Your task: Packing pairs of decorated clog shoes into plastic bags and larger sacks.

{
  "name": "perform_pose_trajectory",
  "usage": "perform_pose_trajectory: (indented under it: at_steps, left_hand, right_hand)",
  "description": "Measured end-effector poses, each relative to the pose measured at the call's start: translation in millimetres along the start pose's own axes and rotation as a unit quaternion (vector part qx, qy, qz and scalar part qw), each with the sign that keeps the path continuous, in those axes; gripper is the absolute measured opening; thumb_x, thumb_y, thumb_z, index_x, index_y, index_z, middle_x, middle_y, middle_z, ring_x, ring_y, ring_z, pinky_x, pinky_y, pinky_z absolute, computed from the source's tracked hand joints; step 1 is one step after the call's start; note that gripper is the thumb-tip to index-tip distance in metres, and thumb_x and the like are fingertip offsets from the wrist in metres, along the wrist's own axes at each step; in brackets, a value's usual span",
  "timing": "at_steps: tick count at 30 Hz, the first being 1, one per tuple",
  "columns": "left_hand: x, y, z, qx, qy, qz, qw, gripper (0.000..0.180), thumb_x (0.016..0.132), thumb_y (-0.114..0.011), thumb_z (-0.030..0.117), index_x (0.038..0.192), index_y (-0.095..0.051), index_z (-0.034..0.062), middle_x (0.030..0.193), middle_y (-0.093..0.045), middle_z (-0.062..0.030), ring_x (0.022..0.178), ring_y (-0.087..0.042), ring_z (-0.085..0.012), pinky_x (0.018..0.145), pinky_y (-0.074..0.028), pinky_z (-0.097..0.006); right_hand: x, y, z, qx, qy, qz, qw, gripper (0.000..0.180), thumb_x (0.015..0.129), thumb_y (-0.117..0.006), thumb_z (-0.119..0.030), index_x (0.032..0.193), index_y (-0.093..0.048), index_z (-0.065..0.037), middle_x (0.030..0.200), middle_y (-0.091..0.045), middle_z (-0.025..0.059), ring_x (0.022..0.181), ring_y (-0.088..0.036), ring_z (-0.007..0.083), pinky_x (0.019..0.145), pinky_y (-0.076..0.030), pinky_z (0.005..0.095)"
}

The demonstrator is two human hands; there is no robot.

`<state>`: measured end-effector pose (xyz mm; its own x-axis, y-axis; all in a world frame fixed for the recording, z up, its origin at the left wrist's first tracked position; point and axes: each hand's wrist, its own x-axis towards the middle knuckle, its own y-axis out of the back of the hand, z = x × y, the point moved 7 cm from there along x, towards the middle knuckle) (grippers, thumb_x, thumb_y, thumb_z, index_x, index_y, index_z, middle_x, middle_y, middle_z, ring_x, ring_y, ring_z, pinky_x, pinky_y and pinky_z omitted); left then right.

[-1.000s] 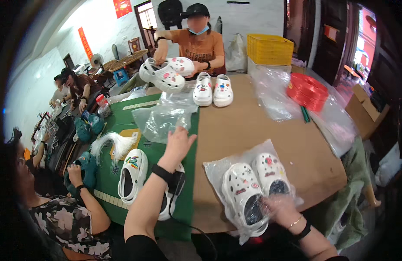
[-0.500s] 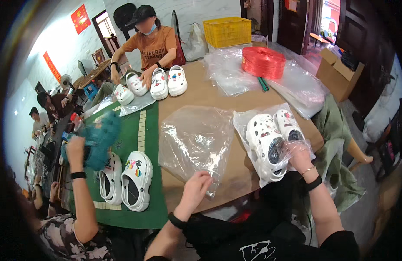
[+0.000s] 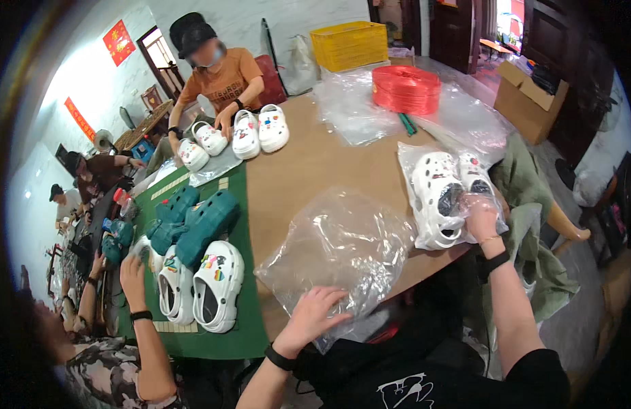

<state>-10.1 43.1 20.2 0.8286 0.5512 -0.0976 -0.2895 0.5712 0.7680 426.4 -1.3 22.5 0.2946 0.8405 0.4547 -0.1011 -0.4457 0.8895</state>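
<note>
My left hand point(image 3: 311, 317) lies over the near edge of a flat clear plastic bag point(image 3: 343, 249), fingers stretched and thumb apart, gripping nothing. At the table's right side, my right hand point(image 3: 480, 218) is closed on the near end of a clear bag holding a pair of white clogs point(image 3: 435, 194) with small charms. Film partly covers its fingertips. On the green mat to the left stand white clogs point(image 3: 218, 286) with colourful charms, with teal clogs point(image 3: 203, 228) lying just beyond them.
Across the table a person in an orange shirt point(image 3: 227, 85) handles white clogs point(image 3: 246, 134). A co-worker's hand point(image 3: 132, 276) is at the mat's left. Red twine point(image 3: 405, 90) sits on stacked plastic bags point(image 3: 343, 112); a green-handled tool point(image 3: 407, 124) lies nearby. Green cloth point(image 3: 534, 238) hangs at right.
My right hand and the bagged clogs have moved away and to the right. The flat bag has shifted right and nearer; my left fingers have spread. The co-worker has put down the teal clogs.
</note>
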Motion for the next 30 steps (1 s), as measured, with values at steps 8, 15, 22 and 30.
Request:
perform_pose_trajectory:
  at_steps: [8,15,22,30]
  left_hand:
    - [-17,-42,-11,0.271,-0.054,0.024,0.961,0.047,0.091,-0.054,0.014,0.137,-0.047,0.0113,0.144,-0.044,-0.0124,0.133,-0.040,-0.0358,0.101,-0.040,-0.057]
    - [-6,119,57,-0.403,0.009,-0.036,0.915,0.032,0.102,-0.043,0.018,0.127,-0.055,0.0021,0.116,-0.066,-0.0115,0.101,-0.066,-0.0221,0.082,-0.054,-0.034]
    - [20,211,-44,-0.256,0.084,0.003,0.963,0.022,0.095,-0.058,0.011,0.110,-0.065,-0.0036,0.101,-0.069,-0.0063,0.093,-0.063,-0.0137,0.085,-0.050,-0.028]
    - [41,242,-140,0.439,0.341,0.140,0.819,0.028,0.087,-0.054,0.009,0.115,-0.059,0.0045,0.097,-0.068,-0.0150,0.090,-0.065,-0.0331,0.081,-0.050,-0.045]
  right_hand:
    - [-10,34,-42,0.017,0.156,0.118,0.981,0.036,0.087,-0.058,-0.011,0.122,-0.062,-0.006,0.105,-0.067,0.0130,0.097,-0.062,0.0326,0.088,-0.049,0.0415]
    - [-20,15,-25,0.037,0.085,0.021,0.995,0.032,0.088,-0.055,-0.008,0.119,-0.061,-0.003,0.115,-0.062,0.0130,0.112,-0.055,0.0313,0.097,-0.043,0.0435]
    - [-15,32,-49,-0.058,0.151,0.099,0.982,0.027,0.083,-0.057,-0.008,0.108,-0.065,-0.003,0.109,-0.064,0.0092,0.105,-0.058,0.0290,0.092,-0.046,0.0446]
    - [-15,26,-39,-0.027,0.115,0.103,0.988,0.023,0.090,-0.056,-0.016,0.108,-0.065,-0.005,0.106,-0.065,0.0110,0.103,-0.059,0.0305,0.092,-0.046,0.0440]
